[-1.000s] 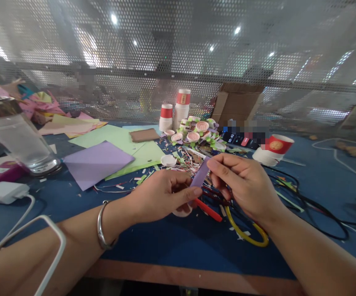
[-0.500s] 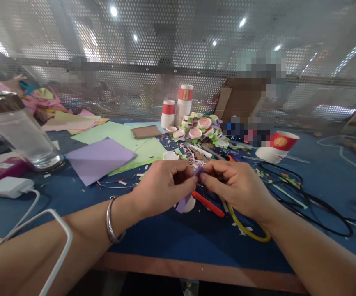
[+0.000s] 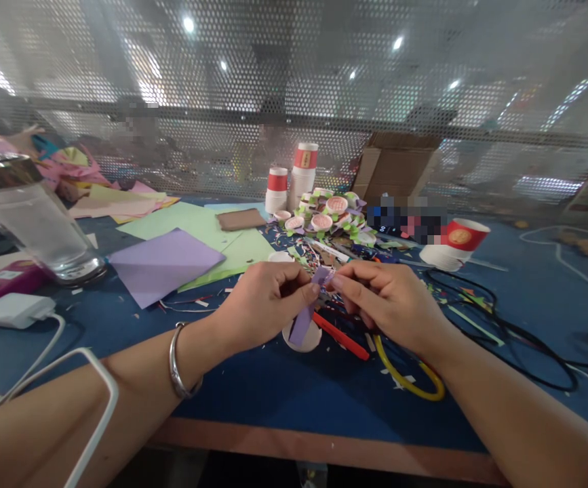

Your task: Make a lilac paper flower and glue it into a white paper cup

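Observation:
A narrow purple paper strip (image 3: 302, 324) slants down from between my hands. My left hand (image 3: 260, 305) pinches it near its upper end, thumb on top. My right hand (image 3: 390, 298) is closed in a pinch right beside that end; a thin whitish edge shows by its thumb, but what it grips is hard to make out. Under the strip's lower end lies a white round piece (image 3: 310, 341) on the blue table. Just right of it is a red slim-handled tool (image 3: 343, 337), partly under my right hand. A yellow loop (image 3: 433, 393) lies below my right wrist.
Purple sheets (image 3: 166, 264) and green sheets (image 3: 243, 254) lie left. Behind are a pile of paper-trimmed cup pieces (image 3: 337, 205), stacked paper cups (image 3: 302, 183) and scraps. A glass (image 3: 44, 224) stands left; a cup (image 3: 459, 240) and black cable (image 3: 522, 339) are right.
My hands have moved slightly left and the right fingertips have drawn a little away from the strip's end. More of the strip and the white round piece shows.

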The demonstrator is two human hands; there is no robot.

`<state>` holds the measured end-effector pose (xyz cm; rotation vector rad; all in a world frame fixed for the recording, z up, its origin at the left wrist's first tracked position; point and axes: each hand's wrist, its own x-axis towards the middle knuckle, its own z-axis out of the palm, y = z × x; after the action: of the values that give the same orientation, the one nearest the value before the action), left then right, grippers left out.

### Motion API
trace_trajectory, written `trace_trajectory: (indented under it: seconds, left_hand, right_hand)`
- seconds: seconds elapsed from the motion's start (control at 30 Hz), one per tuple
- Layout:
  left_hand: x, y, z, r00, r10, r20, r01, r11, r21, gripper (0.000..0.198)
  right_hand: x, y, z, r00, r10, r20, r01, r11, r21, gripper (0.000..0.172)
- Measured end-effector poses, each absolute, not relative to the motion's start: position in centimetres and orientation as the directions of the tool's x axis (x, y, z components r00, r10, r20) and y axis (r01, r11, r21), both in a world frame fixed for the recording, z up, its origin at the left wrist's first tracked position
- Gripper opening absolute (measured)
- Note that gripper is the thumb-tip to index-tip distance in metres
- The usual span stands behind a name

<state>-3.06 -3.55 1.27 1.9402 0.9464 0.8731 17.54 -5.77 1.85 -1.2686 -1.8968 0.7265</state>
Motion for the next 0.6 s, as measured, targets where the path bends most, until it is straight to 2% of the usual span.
trace_trajectory:
  seconds: [0.17,0.33,0.47,0.6]
  left_hand:
    - [-2.96,-3.47,1.11,0.539,0.813,0.220,0.271,-0.415,0.868,0.028]
    - [-2.98,-3.29,0.94,0.543,0.812,0.214,0.246,-0.397,0.884,0.030]
    - [-3.02,-3.40,1.05,0.547,0.806,0.228,0.279,-0.432,0.857,0.032]
    - [-3.05,-3.54,1.15,0.544,0.808,0.226,0.316,-0.446,0.837,0.030]
  right_hand:
    - [17.14,-6.03,1.89,-0.239,0.950,0.202,0.432,0.291,-0.854,0.027]
    - [17.14,-6.12,1.91,-0.216,0.946,0.241,0.401,0.311,-0.861,0.027]
    - [16.95,-6.19,1.99,-0.213,0.949,0.232,0.408,0.302,-0.861,0.030]
    - [16.80,-6.09,1.92,-0.222,0.947,0.234,0.408,0.308,-0.859,0.027]
